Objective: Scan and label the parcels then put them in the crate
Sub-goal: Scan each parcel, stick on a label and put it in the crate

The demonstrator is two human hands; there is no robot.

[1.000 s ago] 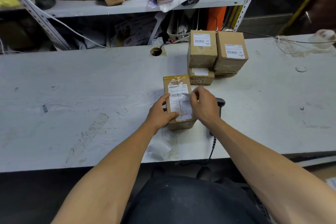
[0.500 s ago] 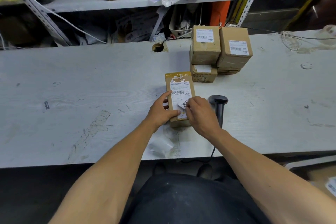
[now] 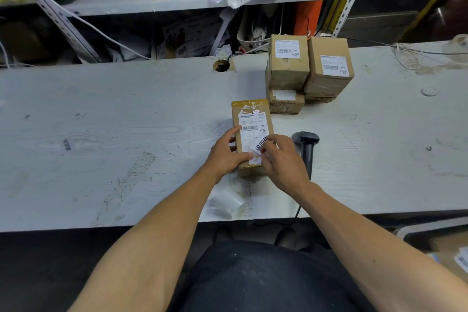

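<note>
A long brown parcel (image 3: 250,119) with a white shipping label lies flat on the white table (image 3: 126,134). My left hand (image 3: 226,152) grips its left side, thumb on the top face. My right hand (image 3: 281,159) pinches a small white sticker (image 3: 258,145) with black characters and holds it against the parcel's top, near its right edge. A black barcode scanner (image 3: 306,144) lies on the table just right of my right hand, its cable running off the front edge. No crate is clearly in view.
A stack of brown labelled parcels (image 3: 307,71) stands behind and to the right. A strip of white label backing (image 3: 225,201) lies near the table's front edge. A cable hole (image 3: 221,66) sits at the back. Cluttered shelves (image 3: 177,0) rise behind the table.
My right hand moved down the parcel's top and brought the small white sticker onto it. The left hand kept its hold on the parcel's side.
</note>
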